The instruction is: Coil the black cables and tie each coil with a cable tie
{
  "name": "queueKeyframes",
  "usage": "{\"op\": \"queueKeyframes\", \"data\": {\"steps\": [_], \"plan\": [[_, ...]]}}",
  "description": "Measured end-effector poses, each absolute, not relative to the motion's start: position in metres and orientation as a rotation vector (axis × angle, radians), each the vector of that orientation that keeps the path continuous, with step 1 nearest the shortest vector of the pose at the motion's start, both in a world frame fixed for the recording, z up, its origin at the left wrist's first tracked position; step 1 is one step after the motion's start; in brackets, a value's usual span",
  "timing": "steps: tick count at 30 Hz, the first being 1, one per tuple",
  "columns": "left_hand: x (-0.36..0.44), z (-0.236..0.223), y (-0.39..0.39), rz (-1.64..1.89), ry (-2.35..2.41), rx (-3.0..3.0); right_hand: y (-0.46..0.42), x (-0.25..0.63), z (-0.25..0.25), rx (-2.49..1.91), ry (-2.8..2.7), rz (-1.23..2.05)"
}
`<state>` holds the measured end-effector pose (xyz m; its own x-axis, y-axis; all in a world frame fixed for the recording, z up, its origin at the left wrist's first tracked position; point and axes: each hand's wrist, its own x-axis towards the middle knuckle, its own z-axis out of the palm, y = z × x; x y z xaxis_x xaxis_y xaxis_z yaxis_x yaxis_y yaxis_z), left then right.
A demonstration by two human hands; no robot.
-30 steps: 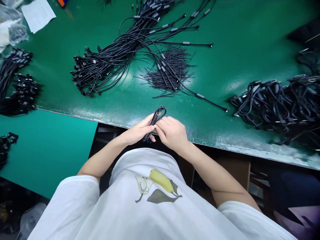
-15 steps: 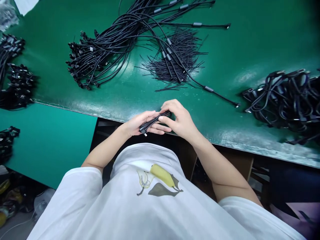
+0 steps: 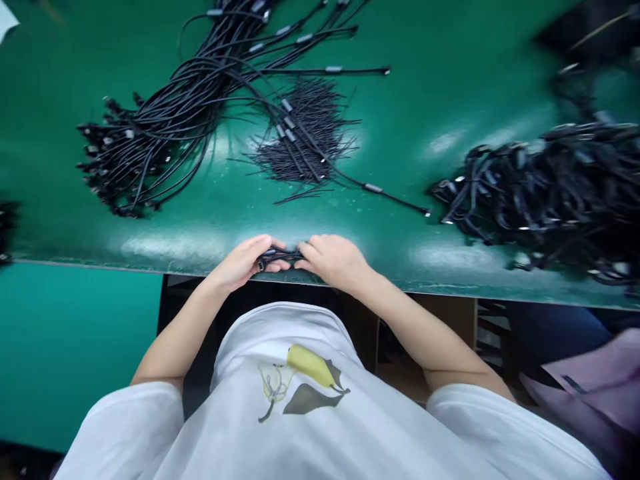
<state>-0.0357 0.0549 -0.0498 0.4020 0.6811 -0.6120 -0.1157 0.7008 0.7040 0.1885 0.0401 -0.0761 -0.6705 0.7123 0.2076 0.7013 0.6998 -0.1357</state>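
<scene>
A folded black cable (image 3: 280,255) is held between my two hands just above the front edge of the green table (image 3: 165,243). Around its left end, where a small metal plug shows, my left hand (image 3: 249,261) is closed. My right hand (image 3: 334,260) grips the other end, and its fingers cover much of the cable there. Beyond the hands lies a pile of short thin black ties (image 3: 307,133). A loose cable end with a grey sleeve (image 3: 373,188) stretches across the table to the right of that pile.
A large bunch of straight black cables (image 3: 175,110) spreads over the back left. Many bundled cables (image 3: 540,193) are heaped on the right, partly blurred. At the lower left is a lighter green surface (image 3: 80,347). A dark blurred object (image 3: 595,33) sits at the far right back.
The view has swung to the right, bringing more of the right heap into sight. My right hand has turned over the cable's end, and the folded cable now lies more level.
</scene>
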Motion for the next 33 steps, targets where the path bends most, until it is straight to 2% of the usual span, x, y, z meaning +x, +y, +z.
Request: {"op": "queueKeyframes", "data": {"steps": [4, 10, 13, 16, 19, 21, 23, 26, 30, 33], "plan": [[-0.034, -0.048, 0.063, 0.564, 1.027, 0.706, 0.047, 0.210, -0.072, -1.313, -2.573, 0.078], [-0.044, -0.055, 0.070, 0.665, 1.098, 0.794, 0.099, 0.354, -0.051, -2.212, -1.686, -0.396], [-0.047, -0.063, 0.069, 0.638, 1.106, 0.783, 0.110, 0.426, -0.045, -2.374, -1.378, -0.483], [-0.047, -0.065, 0.067, 0.651, 1.097, 0.748, 0.108, 0.455, -0.046, -2.415, -1.230, -0.431], [-0.045, -0.064, 0.067, 0.663, 1.098, 0.706, 0.110, 0.429, -0.048, -2.267, -1.231, -0.511], [-0.043, -0.063, 0.068, 0.671, 1.101, 0.691, 0.117, 0.384, -0.052, -2.055, -1.473, -0.503], [-0.042, -0.064, 0.068, 0.690, 1.100, 0.692, 0.126, 0.328, -0.058, -1.841, -1.886, -0.283], [-0.045, -0.065, 0.062, 0.716, 1.096, 0.716, 0.138, 0.262, -0.071, -1.792, -2.205, -0.009], [-0.053, -0.066, 0.053, 0.737, 1.148, 0.831, 0.151, 0.248, -0.063, -1.769, -2.023, -0.003], [-0.057, -0.062, 0.069, 0.806, 1.204, 1.050, 0.163, 0.258, -0.016, -1.515, -1.869, 0.074]]}}
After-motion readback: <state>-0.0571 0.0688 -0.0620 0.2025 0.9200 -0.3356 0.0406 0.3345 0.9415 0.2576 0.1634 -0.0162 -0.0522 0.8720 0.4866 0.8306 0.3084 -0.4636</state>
